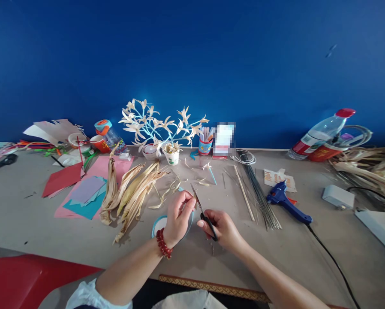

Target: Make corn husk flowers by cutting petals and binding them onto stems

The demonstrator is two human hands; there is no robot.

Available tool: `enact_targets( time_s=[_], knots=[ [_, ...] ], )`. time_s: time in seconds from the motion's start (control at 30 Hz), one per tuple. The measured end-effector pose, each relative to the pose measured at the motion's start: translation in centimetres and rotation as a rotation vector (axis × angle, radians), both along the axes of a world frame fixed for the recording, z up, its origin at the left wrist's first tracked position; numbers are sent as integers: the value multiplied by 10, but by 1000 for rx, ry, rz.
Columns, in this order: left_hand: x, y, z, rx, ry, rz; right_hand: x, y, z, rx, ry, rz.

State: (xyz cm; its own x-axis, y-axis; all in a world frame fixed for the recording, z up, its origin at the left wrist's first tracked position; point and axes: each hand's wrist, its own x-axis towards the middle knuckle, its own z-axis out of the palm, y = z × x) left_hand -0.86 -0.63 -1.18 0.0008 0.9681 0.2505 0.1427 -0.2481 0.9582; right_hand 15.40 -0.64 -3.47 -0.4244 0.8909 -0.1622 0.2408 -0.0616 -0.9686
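My right hand (pixel 225 231) has its fingers through the black handles of a pair of scissors (pixel 207 222), whose blades point up and away. Close to the blades, my left hand (pixel 178 216) is closed in a pinch on a small pale strip (pixel 195 204) that looks like corn husk, mostly covered by the fingers. Beneath the left wrist lies a roll of light-blue tape (pixel 157 225), partly hidden. Dried corn husks (pixel 137 193) are spread left of my hands. A single husk flower (pixel 208 166) on a blue stem lies beyond them.
Husk flowers (pixel 144 122) on blue branches stand in a white cup (pixel 172 156) at the back. To the right are thin wires (pixel 260 193), a wooden stick (pixel 244 193) and a corded blue glue gun (pixel 287 201). Coloured paper (pixel 88 206) lies left; a bottle (pixel 321 133) leans far right.
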Motion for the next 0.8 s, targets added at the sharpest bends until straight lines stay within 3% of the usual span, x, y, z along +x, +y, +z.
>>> enact_targets(
  time_s=[0.2, 0.37, 0.57, 0.8],
  knots=[
    [0, 1, 2, -19, -63, -56, 3, 3, 3, -16, 84, -77],
    [-1, 1, -1, -107, -58, -215, 12, 7, 20, 50, 260, -229],
    [1, 0, -2, -146, 84, -402, 17, 9, 22, 29, 289, -218],
    [1, 1, -2, -214, 4, -368, 17, 10, 21, -9, 280, -196]
  ],
)
